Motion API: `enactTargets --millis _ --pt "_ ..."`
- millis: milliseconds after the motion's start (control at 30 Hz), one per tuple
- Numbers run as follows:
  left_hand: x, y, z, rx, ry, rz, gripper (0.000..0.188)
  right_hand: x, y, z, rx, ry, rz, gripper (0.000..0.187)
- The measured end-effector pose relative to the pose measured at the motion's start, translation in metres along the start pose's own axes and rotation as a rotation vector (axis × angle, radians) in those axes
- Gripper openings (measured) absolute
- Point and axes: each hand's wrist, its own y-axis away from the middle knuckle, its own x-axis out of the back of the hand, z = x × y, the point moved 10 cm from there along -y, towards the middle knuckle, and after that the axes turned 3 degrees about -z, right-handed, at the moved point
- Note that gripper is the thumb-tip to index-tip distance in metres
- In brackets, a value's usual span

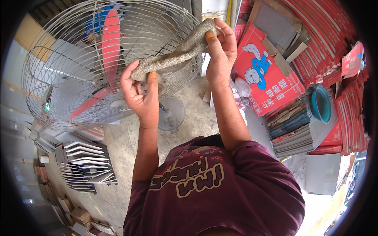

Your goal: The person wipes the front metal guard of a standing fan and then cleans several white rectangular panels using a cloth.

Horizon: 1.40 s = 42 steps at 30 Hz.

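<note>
Between my two raised hands a grey-brown cloth [173, 59] is stretched, folded lengthwise and sloping up to the right. My left hand [141, 88] pinches its lower left end between thumb and fingers. At the upper right end, my right hand [221, 49] grips it the same way, thumb in front. Right behind the cloth stands a large wire-caged fan [75, 70]. Its red blades [111, 47] are sharply visible through the cage.
A round fan base [172, 114] rests on the concrete floor [118, 137]. To the right are stacked red cartons [271, 74] and a teal basin [321, 104] on piled sheets. Grey floor tiles [84, 161] lean in a rack at left; small boxes [80, 216] lie below.
</note>
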Motion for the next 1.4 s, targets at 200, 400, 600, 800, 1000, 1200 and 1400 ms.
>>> enactTargets --millis 200,400,600,800,1000,1200,1400 --pt "0.014 -0.014 0.025 -0.028 -0.158 0.014 0.024 -0.018 -0.003 -0.017 -0.016 0.044 -0.099 0.031" --pt "0.024 -0.016 -0.024 0.338 0.38 0.043 0.017 -0.033 0.003 -0.01 -0.144 0.606 -0.345 0.031" --pt "0.012 0.002 -0.044 0.619 0.696 0.105 0.015 -0.053 0.026 -0.028 -0.142 1.051 -0.572 0.04" --pt "0.043 0.023 -0.072 0.747 0.727 0.308 0.016 -0.089 0.083 0.005 -0.407 0.687 -1.125 0.023" --pt "0.075 0.017 -0.066 0.628 0.721 0.265 0.013 -0.112 0.079 0.003 -0.302 0.573 -1.041 0.009" --pt "0.093 0.019 -0.053 0.543 0.512 -0.023 0.024 -0.142 0.085 0.004 -0.282 0.385 -0.825 0.017" --pt "0.107 0.056 -0.079 0.541 0.07 -0.433 0.037 -0.177 0.105 0.006 -0.366 0.188 -0.666 0.015"
